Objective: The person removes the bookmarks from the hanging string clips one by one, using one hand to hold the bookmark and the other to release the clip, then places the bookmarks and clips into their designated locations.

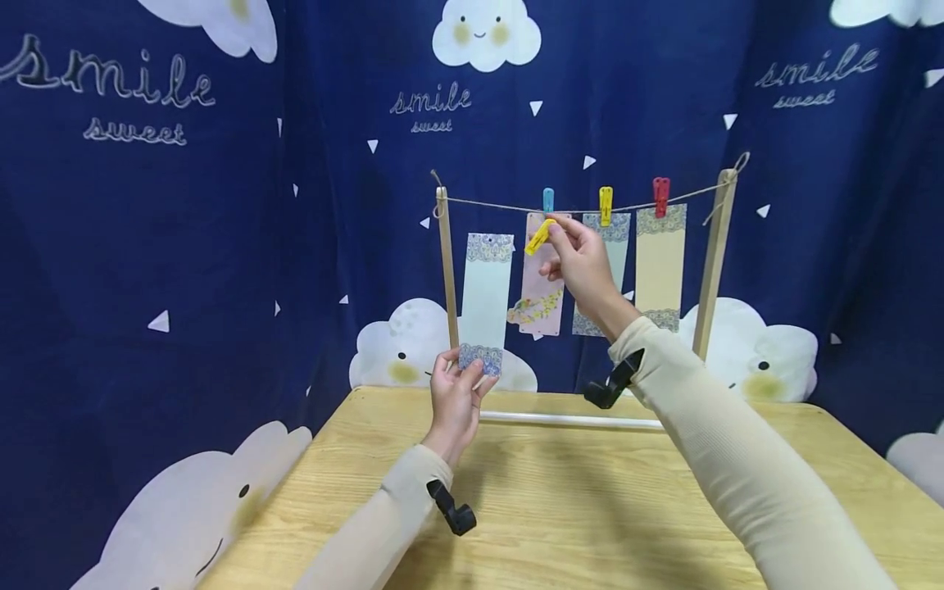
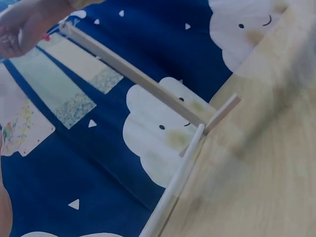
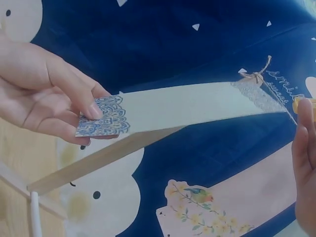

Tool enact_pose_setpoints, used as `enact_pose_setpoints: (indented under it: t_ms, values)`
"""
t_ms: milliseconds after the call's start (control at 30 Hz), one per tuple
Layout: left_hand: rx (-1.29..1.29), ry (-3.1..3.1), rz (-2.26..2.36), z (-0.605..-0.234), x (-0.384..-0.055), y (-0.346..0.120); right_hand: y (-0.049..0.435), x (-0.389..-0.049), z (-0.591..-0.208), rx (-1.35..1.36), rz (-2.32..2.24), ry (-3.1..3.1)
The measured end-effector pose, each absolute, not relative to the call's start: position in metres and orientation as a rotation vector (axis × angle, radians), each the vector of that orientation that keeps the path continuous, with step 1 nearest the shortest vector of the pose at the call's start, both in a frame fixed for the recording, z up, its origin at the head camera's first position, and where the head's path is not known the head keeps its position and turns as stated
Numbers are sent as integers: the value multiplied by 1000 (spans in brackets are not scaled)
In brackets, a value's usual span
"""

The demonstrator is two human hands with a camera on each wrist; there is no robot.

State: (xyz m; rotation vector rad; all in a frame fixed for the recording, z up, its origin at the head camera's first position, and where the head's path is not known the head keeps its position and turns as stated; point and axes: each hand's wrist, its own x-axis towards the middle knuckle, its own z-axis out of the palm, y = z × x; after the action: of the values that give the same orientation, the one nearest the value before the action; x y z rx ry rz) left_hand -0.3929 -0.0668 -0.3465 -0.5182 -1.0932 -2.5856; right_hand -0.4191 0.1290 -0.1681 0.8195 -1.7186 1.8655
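The left hand [image 1: 455, 399] pinches the bottom edge of the pale card [image 1: 486, 299], holding it upright just below the string [image 1: 501, 203], while the right hand [image 1: 583, 260] pinches a yellow peg [image 1: 539, 237] beside it, so pegging seems next, calling for the card's top raised to the string

Left hand [image 1: 455, 399] raised low with fingers pinched, right hand [image 1: 583, 262] higher, arm outstretched, fingers seemingly pinched too.

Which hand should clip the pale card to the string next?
Right, probably. The right hand already pinches the yellow peg just below the string, while the left hand holds the pale card by its bottom edge.
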Motion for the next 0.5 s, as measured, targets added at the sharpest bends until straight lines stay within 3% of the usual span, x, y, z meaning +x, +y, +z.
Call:
enact_pose_setpoints:
  t_ms: [500]
  values:
    - [-460, -1301, -2576, -368, -356, -76, 146, -404, -199, 869, 1810, -1825]
